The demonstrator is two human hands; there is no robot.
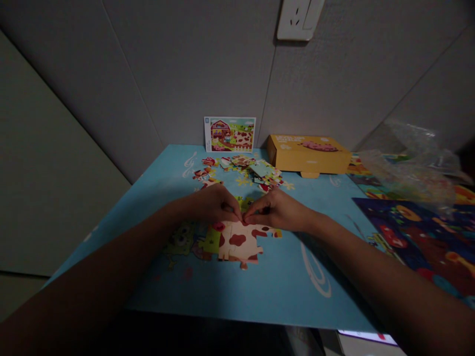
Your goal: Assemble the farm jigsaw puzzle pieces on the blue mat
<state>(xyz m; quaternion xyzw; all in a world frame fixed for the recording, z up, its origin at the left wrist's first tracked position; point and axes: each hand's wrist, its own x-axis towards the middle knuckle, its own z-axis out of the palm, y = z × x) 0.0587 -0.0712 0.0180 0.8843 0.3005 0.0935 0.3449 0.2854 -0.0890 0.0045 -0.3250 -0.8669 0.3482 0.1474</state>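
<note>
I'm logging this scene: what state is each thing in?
Puzzle: partly joined
Left hand: pinched, at the puzzle
Right hand: likewise
Loose pieces: scattered, some overlapping
Picture card: standing upright
Yellow box: lying flat, tab out
Clear plastic: crumpled
Wall socket: nothing plugged in

The cow-patterned puzzle section (237,241) lies flat, partly joined.

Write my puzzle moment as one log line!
left hand: pinching at part-built puzzle | right hand: pinching beside left | held: unclear | loose pieces: beyond hands | picture card: upright behind
</note>
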